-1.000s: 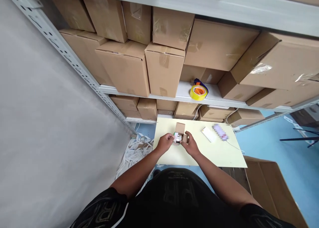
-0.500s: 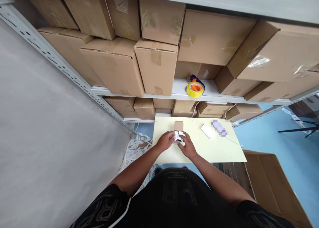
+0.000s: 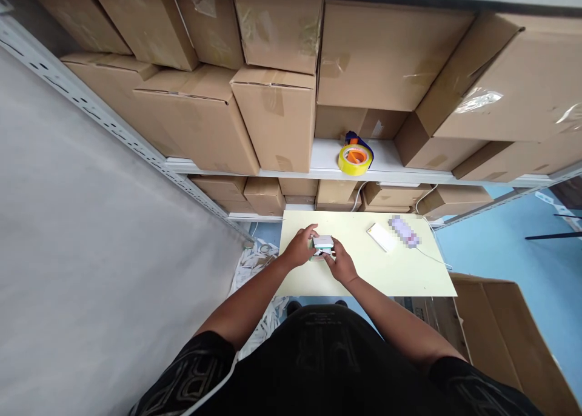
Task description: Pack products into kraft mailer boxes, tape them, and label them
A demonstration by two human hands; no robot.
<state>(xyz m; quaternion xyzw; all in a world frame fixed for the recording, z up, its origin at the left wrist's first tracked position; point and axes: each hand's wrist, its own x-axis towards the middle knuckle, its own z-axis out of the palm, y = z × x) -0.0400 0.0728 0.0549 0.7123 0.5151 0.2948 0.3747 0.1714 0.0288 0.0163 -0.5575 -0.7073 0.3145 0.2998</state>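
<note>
A small white and green cardboard box [image 3: 323, 242] is between my hands over the pale yellow tabletop [image 3: 364, 273]. Its lid is partly down, with a gap along the near side. On the box's left side is my left hand [image 3: 300, 247], thumb against it and a forefinger raised at the far corner. My right hand [image 3: 341, 264] grips the right side, fingers and thumb closed around the edge. What lies inside the box is too small to make out.
A white flat box [image 3: 381, 237] and a blurred-out phone-like object [image 3: 404, 231] with a cable lie on the right. Yellow tape in a dispenser [image 3: 355, 159] sits on the shelf ahead, among cardboard boxes [image 3: 275, 119]. An open carton [image 3: 495, 325] stands right; paper scraps [image 3: 252, 264] lie left.
The small box's lid, which stood up with its brown inner side showing, has folded down towards me. My left hand has opened a little and shifted left.
</note>
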